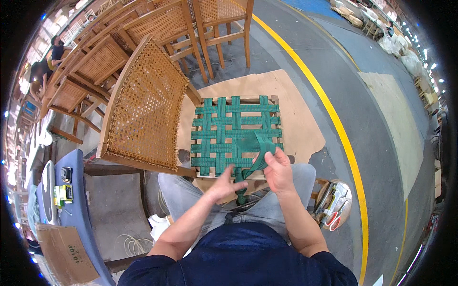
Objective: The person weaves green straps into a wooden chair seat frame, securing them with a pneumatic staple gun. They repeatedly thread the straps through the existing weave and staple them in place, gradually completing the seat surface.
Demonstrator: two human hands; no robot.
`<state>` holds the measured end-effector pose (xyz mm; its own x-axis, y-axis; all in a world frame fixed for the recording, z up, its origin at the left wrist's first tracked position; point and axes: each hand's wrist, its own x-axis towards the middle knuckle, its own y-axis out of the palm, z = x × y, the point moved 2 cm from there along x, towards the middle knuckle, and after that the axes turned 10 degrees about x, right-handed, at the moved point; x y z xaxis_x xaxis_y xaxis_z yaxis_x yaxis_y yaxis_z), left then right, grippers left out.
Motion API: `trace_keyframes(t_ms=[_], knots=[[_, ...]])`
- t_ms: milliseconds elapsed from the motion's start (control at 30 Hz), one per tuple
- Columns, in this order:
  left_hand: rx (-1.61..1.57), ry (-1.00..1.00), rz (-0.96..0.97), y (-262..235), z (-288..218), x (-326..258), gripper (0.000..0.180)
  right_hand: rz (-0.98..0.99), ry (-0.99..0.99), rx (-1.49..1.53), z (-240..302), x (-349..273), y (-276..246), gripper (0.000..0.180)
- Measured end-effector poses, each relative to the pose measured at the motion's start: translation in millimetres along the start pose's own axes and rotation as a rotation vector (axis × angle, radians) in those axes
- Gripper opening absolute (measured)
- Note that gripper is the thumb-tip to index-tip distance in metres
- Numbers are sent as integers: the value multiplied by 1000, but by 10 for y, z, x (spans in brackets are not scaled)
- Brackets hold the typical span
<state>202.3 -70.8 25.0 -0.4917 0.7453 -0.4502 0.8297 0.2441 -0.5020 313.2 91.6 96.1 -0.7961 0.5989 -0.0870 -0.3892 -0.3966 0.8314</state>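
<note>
In front of me stands a wooden chair with a cane back (145, 102). Green webbing straps (221, 120) cross over and under one another on its seat frame, with gaps between them. My right hand (278, 172) pinches a loose green webbing strap (263, 145) that loops above the seat's near right corner. From there the strap runs down past the front rail and hangs bunched between my knees. My left hand (224, 186) is beside this hanging part, fingers apart; its thumb is close to the strap, and whether they touch is unclear.
Several cane-backed chairs (160, 28) crowd the far left. Flat cardboard (300, 114) lies under the chair. At my right is a round tray (350, 198) with red-handled scissors (335, 220). A blue-covered bench (78, 190) and a cardboard box (67, 255) stand left. A yellow line (329, 105) crosses the floor.
</note>
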Motion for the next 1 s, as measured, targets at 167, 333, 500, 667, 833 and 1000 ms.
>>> trace_keyframes(t_ms=[167,333,500,667,833,1000], knots=[[-830,-209,292,446,154,135,36,-17,-100,11,293,104,-96,16],[-1379,135,502,-302,47,90,21,-311,-265,58,903,-28,-853,29],[-920,133,397,-389,-666,-45,22,-415,343,72,168,-539,-1334,48],[-340,174,343,252,-212,-286,24,-188,405,47,-113,-208,-140,46],[271,141,166,381,148,-418,27,-206,202,-105,529,449,-347,38],[501,29,319,361,432,-453,27,-320,71,-16,890,633,-222,38]])
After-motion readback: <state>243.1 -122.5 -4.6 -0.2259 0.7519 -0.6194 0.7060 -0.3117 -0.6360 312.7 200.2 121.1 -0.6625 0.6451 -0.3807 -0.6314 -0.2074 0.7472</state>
